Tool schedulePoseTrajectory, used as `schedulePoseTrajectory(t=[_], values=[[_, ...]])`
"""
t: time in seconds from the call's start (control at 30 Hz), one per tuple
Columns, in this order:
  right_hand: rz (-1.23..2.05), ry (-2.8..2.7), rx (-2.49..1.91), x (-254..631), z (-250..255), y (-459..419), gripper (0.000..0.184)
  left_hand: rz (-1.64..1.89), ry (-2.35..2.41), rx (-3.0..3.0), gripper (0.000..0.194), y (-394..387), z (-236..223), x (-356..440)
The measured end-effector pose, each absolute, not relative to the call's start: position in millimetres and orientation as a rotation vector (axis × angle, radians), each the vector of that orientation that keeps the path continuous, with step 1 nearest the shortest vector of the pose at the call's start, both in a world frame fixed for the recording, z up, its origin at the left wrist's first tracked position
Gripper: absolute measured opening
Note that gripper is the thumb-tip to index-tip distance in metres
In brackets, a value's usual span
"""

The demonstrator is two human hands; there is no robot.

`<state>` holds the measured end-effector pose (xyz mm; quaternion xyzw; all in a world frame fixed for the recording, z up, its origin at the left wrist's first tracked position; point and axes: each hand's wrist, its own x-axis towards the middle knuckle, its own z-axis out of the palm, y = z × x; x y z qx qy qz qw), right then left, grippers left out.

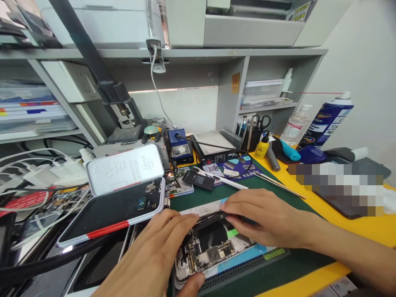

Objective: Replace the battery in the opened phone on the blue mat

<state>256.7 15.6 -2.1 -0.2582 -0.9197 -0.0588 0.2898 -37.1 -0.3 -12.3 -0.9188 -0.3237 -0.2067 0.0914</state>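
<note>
An opened smartphone lies on the green mat, its circuit boards and black inner parts exposed. My left hand wraps the phone's left side, thumb at the near edge and fingers curled over the far left corner. My right hand rests on the phone's far right edge, fingers pressed together on its frame. A thin metal strip lies just beyond the phone, between my fingertips.
A black tray with red stripe and its silver lid sit to the left. Behind are a heating plate, a blue box, a white pen, tweezers, a spray can and tangled white cables.
</note>
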Motion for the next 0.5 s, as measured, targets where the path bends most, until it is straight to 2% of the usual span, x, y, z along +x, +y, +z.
schedulePoseTrajectory(t=[0.27,0.5], values=[[0.227,-2.201,-0.726,260.6,12.7,13.7,0.019,-0.625,-1.094,-2.774,0.061,-4.9,-1.2,-35.0],[0.183,-2.010,-0.929,266.4,16.3,34.0,0.005,-0.596,-1.225,-2.931,0.058,-11.2,7.9,-31.5]])
